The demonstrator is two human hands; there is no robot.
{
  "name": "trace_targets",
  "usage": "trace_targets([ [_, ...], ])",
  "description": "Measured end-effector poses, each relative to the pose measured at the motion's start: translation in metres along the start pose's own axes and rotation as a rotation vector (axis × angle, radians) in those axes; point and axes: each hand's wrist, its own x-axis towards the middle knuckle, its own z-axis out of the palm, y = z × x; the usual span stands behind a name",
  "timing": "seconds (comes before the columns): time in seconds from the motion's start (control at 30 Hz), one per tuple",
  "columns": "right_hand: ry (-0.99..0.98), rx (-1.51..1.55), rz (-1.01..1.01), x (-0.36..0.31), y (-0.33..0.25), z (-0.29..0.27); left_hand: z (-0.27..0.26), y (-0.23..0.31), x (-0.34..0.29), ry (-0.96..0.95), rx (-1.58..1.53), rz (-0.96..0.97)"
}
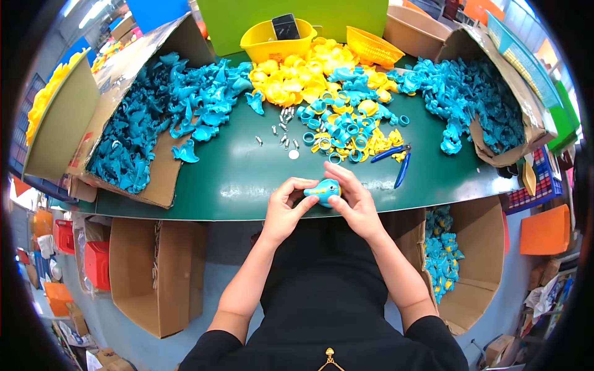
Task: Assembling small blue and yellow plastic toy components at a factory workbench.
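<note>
Just over the front edge of the green table, a small teal toy animal figure with yellow spots and a round eye sits between my two hands. My left hand grips its left end with thumb and fingers. From the other side, my right hand presses its thumb on the figure, the fingers raised and curved behind it. Ahead of the hands lie teal rings, small yellow pieces, several small metal cylinders and a white disc. Blue-handled nippers rest to the right.
Tipped cartons spill teal shell parts on the left and more teal parts on the right. Yellow parts are heaped before a yellow basin holding a phone. Below the table stand a carton and another with teal-yellow figures.
</note>
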Motion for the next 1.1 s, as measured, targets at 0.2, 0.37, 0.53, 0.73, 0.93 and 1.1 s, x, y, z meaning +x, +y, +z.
trace_targets([
  [0.2,0.236,-0.326,-0.001,-0.027,-0.016,-0.042,-0.003,0.024,-0.005,-0.11,0.111,-0.055],
  [0.37,0.874,-0.36,0.094,-0.127,-0.059,-0.217,-0.126,0.048,0.023,0.44,1.231,0.303],
  [0.53,0.747,-1.031,0.316,-0.236,-0.007,-0.352,-0.214,0.033,0.023,0.443,1.627,0.113],
  [0.73,0.862,-0.962,-0.042,-0.091,-0.071,-0.169,-0.198,0.039,0.025,0.415,1.675,0.073],
  [0.93,-0.002,-1.075,-0.316,0.056,-0.032,-0.002,-0.226,0.045,0.042,0.416,1.736,0.197],
  [1.1,0.0,-1.47,-0.316,0.098,0.027,0.037,-0.236,0.046,0.048,0.71,1.125,0.252],
])
